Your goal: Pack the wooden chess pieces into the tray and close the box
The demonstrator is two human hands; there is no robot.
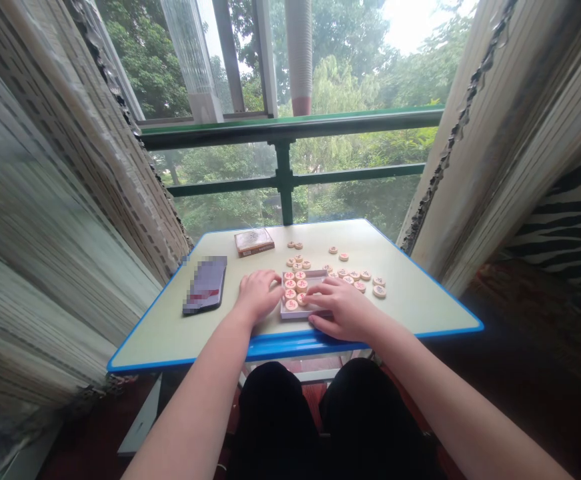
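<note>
A shallow open box near the table's front edge holds two columns of round Chinese chess pieces with red characters. My left hand rests at the box's left wall, its fingers bent but apart and the tips against or close to the rim. Over the box's right half lies my right hand, fingers spread. Its fingertips touch a piece in the second column, while the thumb sits apart near the front wall. Part of the box's right side is hidden under this hand.
Loose chess pieces lie to the right of and behind the box. A phone is at the left, and a flat box lid lies at the back. The table has a blue edge, with a window railing behind and curtains at both sides.
</note>
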